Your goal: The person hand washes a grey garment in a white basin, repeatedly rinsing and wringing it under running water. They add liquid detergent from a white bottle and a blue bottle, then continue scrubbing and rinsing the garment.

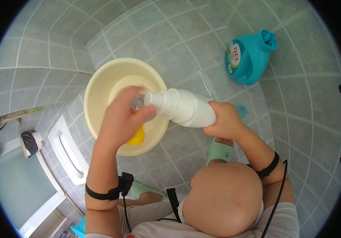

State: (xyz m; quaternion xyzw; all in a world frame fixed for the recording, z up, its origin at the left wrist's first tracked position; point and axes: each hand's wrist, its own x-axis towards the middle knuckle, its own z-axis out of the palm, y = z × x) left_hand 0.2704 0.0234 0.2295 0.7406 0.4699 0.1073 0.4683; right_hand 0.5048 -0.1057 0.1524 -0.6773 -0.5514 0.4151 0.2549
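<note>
My right hand point(225, 120) grips the base of a white plastic bottle point(188, 108), which lies nearly level with its neck pointing left. At that neck, my left hand point(128, 114) holds a small clear plastic object point(142, 104), partly hidden by the fingers and blurred; its exact kind cannot be told. Both the left hand and the bottle's neck are over a cream plastic basin point(125, 151) on the tiled floor. Something yellow point(137, 137) shows below my left hand, inside or above the basin.
A teal detergent jug point(249, 58) without its cap stands by the wall at the upper right. A round teal object point(241, 111), perhaps a cap, is on the floor beyond my right hand. A squat toilet point(69, 151) and a bin with a black bag point(30, 144) are at left.
</note>
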